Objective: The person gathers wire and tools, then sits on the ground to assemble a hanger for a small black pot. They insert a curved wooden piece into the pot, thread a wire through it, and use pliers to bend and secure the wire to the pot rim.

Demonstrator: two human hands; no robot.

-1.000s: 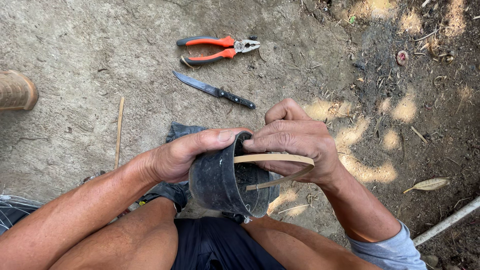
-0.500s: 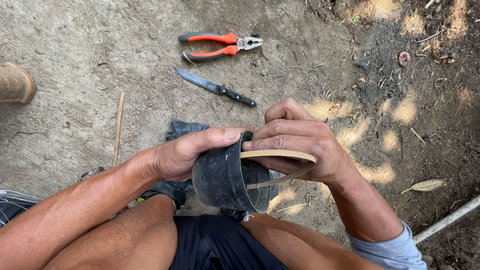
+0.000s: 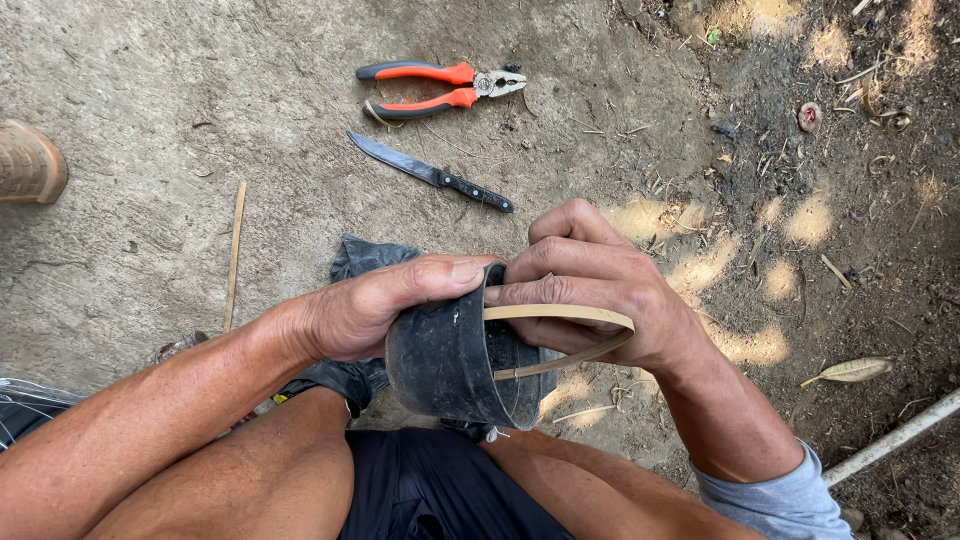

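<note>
Mid-frame: left hand (image 3: 360,315) clamped on black plastic pot (image 3: 445,365), right hand (image 3: 590,285) pinching bent bamboo strip (image 3: 570,315) at its rim; fitting hoop, next needs seating evenly.

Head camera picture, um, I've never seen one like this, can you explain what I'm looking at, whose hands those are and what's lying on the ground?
The camera sits on a person's head and looks down, so the two bare arms coming in from the bottom are that person's own. There is no machine here. The left hand grips a black pot by its side, thumb over the rim. The right hand holds a thin bent strip that loops out from the pot's mouth. On the bare ground beyond lie pliers with orange handles, a knife, and a thin stick. A dark cloth lies behind the left hand. At the left edge a tan shoe shows. At lower right lies a white pipe.
</note>
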